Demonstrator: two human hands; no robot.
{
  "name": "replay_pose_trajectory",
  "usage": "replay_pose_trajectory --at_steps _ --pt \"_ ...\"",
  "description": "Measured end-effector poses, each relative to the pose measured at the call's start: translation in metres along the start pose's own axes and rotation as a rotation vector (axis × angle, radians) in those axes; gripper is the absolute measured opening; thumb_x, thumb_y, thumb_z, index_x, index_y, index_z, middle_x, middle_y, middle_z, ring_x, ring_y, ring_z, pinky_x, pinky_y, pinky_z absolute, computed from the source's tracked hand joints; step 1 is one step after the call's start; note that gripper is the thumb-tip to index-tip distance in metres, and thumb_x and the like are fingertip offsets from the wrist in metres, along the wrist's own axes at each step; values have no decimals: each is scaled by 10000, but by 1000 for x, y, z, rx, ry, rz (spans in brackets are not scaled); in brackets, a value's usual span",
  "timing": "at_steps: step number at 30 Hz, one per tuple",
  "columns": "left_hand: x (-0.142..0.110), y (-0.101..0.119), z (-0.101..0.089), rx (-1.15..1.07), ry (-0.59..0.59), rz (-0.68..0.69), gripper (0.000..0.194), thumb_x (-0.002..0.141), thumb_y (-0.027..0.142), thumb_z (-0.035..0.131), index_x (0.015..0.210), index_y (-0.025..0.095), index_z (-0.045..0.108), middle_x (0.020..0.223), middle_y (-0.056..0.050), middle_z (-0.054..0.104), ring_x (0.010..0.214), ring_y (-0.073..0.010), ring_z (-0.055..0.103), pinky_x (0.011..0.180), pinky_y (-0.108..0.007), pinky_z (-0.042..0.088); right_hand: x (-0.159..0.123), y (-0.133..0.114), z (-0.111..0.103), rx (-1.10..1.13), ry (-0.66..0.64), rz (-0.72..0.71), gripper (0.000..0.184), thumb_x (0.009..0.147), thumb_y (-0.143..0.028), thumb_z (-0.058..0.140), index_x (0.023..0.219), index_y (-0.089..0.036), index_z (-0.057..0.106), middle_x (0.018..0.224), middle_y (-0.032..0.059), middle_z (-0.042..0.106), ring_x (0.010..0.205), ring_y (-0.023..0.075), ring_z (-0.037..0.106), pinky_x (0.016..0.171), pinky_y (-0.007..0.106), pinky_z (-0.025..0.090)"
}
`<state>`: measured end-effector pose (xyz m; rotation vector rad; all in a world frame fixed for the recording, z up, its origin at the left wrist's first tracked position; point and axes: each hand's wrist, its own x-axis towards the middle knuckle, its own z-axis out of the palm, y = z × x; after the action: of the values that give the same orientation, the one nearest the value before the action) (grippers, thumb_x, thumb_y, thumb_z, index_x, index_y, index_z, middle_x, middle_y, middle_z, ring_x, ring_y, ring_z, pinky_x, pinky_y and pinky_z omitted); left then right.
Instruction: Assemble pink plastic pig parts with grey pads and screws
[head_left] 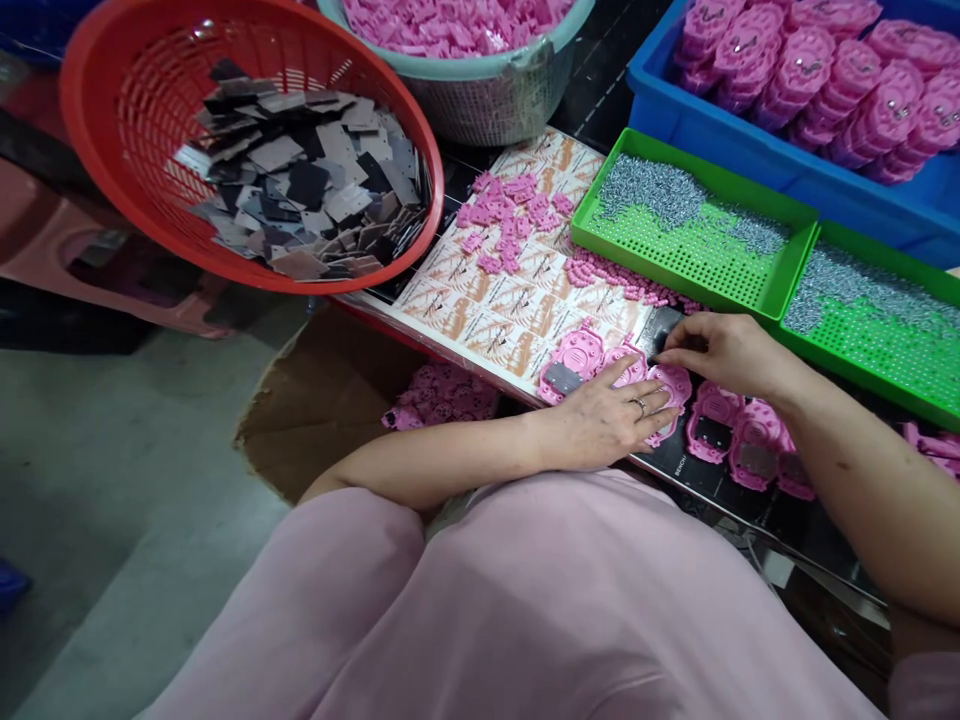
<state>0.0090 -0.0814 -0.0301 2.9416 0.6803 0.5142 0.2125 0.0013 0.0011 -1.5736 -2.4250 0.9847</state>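
Observation:
My left hand (604, 418) lies flat, fingers spread, on pink plastic shells (574, 362) lined up at the table's front edge. My right hand (720, 350) pinches a small dark grey plate (660, 330) just above the shell under my left fingers. More pink shells (739, 440) with grey plates fitted sit in a row to the right.
A red basket (112, 120) of dark grey plates stands at the left. Two green trays (697, 290) hold small metal screws. A blue crate (660, 100) has stacked pink shells; a grey basket (487, 90) has pink parts. Loose pink pieces (510, 215) lie on printed paper. A cardboard box (322, 400) sits below.

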Motion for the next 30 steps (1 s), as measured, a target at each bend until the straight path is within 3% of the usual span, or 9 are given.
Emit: replay_pose_trajectory --at_steps 6,8,11,15,18,21,26,30 --pt "0 0 -1 -5 -11 5 397 955 354 542 1287 140 582 1297 -113 627 1245 -225 547 1133 -518 315 -2 1 -2 -2 96 91 431 680 -589 722 851 -207 622 671 1 630 567 124 540 554 275 434" --pt "1 0 -3 -13 -14 5 392 954 353 543 1280 139 585 1294 -112 628 1231 -226 554 1137 -528 307 0 -8 -7 -82 128 72 336 763 -528 680 860 -206 662 737 22 667 625 136 577 597 279 449" --pt "2 0 -4 -27 -15 0 382 949 346 552 1263 132 592 1281 -111 633 1219 -228 555 1145 -537 294 9 -29 -12 -387 181 -20 274 908 -389 525 982 -195 704 943 81 692 795 185 628 683 312 447" --pt "3 -1 -6 -45 -22 0 370 931 348 574 1220 120 612 1232 -114 652 1179 -233 571 1146 -538 290 25 -55 -11 -810 35 -38 346 940 -211 365 1042 -124 684 1019 163 645 792 229 628 558 308 318" --pt "4 1 -10 -58 -18 -2 393 912 371 596 1224 132 610 1231 -119 646 1170 -237 570 1144 -535 285 31 -64 -8 -904 -24 -73 354 895 -105 333 968 -95 678 971 187 636 785 233 618 529 307 253" --pt "10 5 -14 -42 6 4 443 901 397 604 1263 141 592 1292 -124 612 1215 -255 535 1130 -517 296 28 -62 -9 -814 12 -98 341 901 -146 343 980 -119 674 953 185 657 769 240 615 552 312 293" --pt "36 20 -7 -11 18 97 403 934 372 558 1256 134 602 1324 -125 596 1222 -256 530 1074 -471 355 -5 -35 -23 -263 318 27 289 866 -373 503 985 -187 690 874 107 705 790 248 636 716 390 447" --pt "54 31 11 32 -2 70 496 922 409 577 1312 102 556 1338 -152 578 1250 -277 520 1074 -457 355 -39 1 -34 -12 257 129 320 763 -495 616 856 -207 722 715 33 698 633 161 619 614 315 477"
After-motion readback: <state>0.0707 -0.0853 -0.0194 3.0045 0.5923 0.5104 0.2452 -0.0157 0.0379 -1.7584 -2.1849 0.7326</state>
